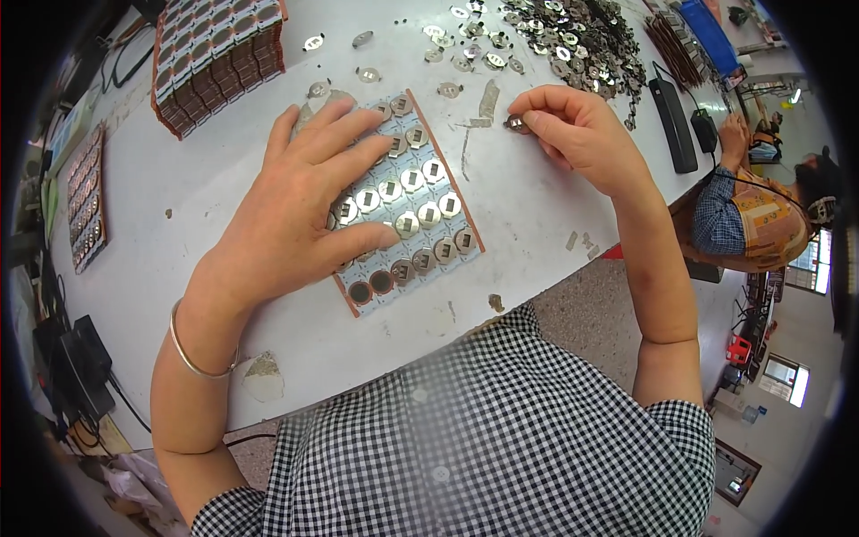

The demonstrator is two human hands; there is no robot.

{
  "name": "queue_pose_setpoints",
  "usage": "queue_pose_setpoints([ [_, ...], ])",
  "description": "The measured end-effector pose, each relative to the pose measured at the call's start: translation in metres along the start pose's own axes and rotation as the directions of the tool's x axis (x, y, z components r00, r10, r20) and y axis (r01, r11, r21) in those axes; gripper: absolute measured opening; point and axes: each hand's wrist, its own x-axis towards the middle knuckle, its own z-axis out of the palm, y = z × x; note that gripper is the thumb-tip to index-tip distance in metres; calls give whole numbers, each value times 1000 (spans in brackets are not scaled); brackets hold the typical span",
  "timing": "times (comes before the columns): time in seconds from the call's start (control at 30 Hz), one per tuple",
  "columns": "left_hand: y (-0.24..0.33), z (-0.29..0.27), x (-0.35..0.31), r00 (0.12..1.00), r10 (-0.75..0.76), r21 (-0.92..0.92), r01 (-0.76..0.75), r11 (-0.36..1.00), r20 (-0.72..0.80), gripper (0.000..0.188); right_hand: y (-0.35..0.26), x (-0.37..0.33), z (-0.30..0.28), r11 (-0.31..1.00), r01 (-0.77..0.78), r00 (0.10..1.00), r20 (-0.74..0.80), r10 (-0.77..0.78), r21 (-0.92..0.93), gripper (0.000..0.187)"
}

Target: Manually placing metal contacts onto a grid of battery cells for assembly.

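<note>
A light blue circuit board panel [455, 261] with brown edge strips lies at a slant on the white table. Rows of round metal battery clips cover much of it, while two dark round spots [360, 293] show at its near left corner. My left hand [304, 197] rests with spread fingers across the panel's left side, hiding part of it. To the right of the panel, my right hand [573, 134] pinches one small round metal clip [516, 123] between thumb and forefinger, just above the table.
A large heap of loose metal clips [582, 45] spreads at the far right. Tall stacked panels [215, 63] stand at the far left, with another panel [87, 197] nearer the left edge. A black power strip [671, 125] lies on the right, where another person [752, 215] sits.
</note>
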Motion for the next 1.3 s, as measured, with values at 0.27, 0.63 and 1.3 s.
queue_pose_setpoints([
  [0.27, -3, 3, -3, 1000, 16, 6, -16, 1000, -17, 76, -6, -15, 7, 859, 190, 953, -123, -278, -475, 19],
  [0.63, -3, 2, -2, 1000, 26, 17, -26, 1000, -15, 76, 1, -20, -15, 878, 83, 973, -152, -174, -472, 22],
  [1.3, -3, 9, -2, 997, 38, 32, -36, 999, -66, 64, -38, -50, 21, 982, -43, 993, 118, 21, 186, 14],
])
